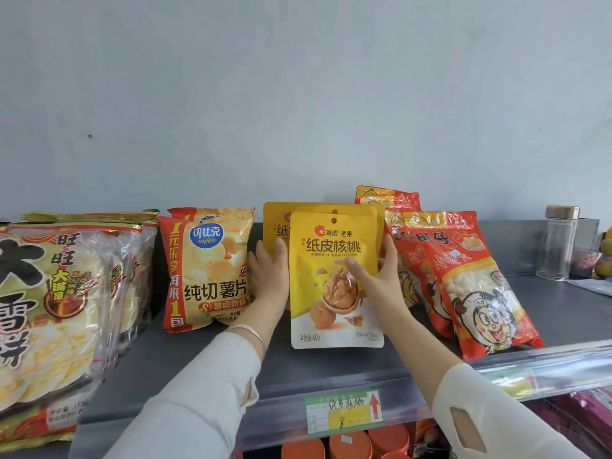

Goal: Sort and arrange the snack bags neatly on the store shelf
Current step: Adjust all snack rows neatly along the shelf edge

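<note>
Yellow walnut bags [334,279] stand upright in a row at the middle of the grey shelf [185,362]. My left hand [270,276] lies flat against the left side of the row, fingers straight. My right hand [374,276] grips the front bag's right edge, thumb across its face. Orange potato chip bags [205,273] stand just left of my left hand. Red bags with a cartoon face [473,286] lean to the right of the walnut bags. Large rice cracker bags [56,309] fill the far left.
A clear glass bottle with a gold cap [559,243] stands at the back right of the shelf. A green and yellow price tag [344,412] sits on the shelf's front rail. Orange lids [351,442] show on the shelf below.
</note>
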The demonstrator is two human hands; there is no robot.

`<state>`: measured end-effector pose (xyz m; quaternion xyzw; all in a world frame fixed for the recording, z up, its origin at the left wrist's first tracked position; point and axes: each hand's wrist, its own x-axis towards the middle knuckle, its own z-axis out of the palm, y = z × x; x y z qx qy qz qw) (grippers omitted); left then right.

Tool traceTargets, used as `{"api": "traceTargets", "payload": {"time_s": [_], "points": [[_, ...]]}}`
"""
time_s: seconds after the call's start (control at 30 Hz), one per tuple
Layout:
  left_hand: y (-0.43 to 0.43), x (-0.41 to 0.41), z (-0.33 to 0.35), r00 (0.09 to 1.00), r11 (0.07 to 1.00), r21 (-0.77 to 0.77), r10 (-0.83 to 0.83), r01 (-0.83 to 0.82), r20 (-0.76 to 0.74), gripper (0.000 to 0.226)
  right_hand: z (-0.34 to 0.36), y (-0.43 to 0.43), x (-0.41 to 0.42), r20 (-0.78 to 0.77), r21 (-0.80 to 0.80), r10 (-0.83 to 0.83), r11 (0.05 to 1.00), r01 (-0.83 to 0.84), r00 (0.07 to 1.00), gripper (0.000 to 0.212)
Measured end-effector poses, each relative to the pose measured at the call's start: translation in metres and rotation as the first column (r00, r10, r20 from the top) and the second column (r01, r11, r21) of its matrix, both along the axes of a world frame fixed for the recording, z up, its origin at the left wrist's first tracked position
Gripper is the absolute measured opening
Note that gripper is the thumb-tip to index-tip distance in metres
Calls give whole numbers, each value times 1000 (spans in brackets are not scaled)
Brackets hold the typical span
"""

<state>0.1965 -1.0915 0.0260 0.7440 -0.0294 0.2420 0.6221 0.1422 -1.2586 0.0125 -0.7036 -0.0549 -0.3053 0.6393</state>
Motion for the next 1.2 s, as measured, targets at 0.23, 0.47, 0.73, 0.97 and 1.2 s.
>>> {"api": "traceTargets", "payload": {"time_s": [0.23, 0.47, 0.73, 0.97, 1.2], "points": [[7, 35, 7, 976, 970, -162, -197, 180, -96, 75, -8, 2, 14, -3, -81, -77, 994, 76, 997, 116], [-10, 19, -3, 914, 907, -130, -405, 400, -11, 51, 4, -15, 13, 65, -163, -254, 951, 261, 965, 104], [-22, 9, -7, 893, 892, -41, -451, 450, -4, 54, 3, -17, 15, 44, -286, -429, 860, 423, 902, 84], [-12, 7, -14, 909, 902, -166, -412, 398, -62, 38, 2, -19, 16, 34, -241, -409, 882, 405, 912, 85], [3, 21, -26, 869, 900, -333, -385, 280, -310, 47, -3, -20, 17, -51, -197, -359, 918, 343, 932, 97]]}}
